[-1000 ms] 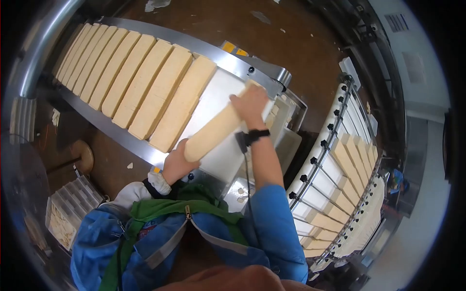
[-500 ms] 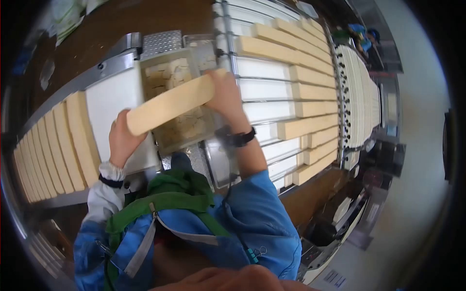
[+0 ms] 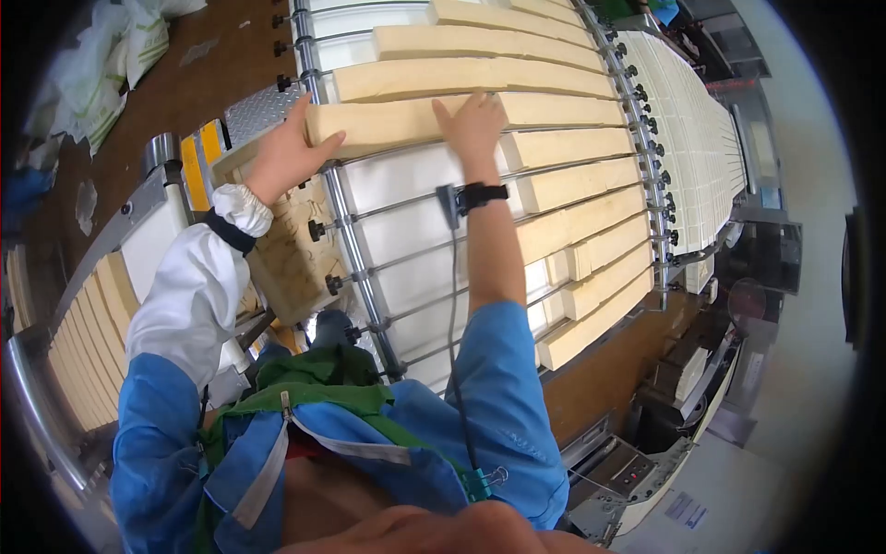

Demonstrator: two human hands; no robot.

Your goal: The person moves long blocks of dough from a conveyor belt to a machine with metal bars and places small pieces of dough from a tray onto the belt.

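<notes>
A long pale yellow bar (image 3: 378, 125) lies in a white lane of the conveyor (image 3: 406, 222), its right end against another bar in line with it. My left hand (image 3: 288, 155) is at its left end, with thumb and fingers spread. Over its right end, my right hand (image 3: 475, 125) has its fingers curled on the top and its thumb toward the left; the fingertips are partly hidden. More pale yellow bars (image 3: 577, 222) occupy the neighbouring lanes, separated by thin metal rods.
A metal rail (image 3: 355, 245) with black knobs borders the conveyor. Below my left arm is a bin (image 3: 293, 222) of pale pieces. Several bars (image 3: 88, 337) stand side by side at the lower left. White bags (image 3: 106, 69) lie at the upper left; machinery (image 3: 637, 471) stands lower right.
The bar has gone from between my hands above the bin to a conveyor lane at the right. My left hand has opened off its end; my view has shifted toward the conveyor.
</notes>
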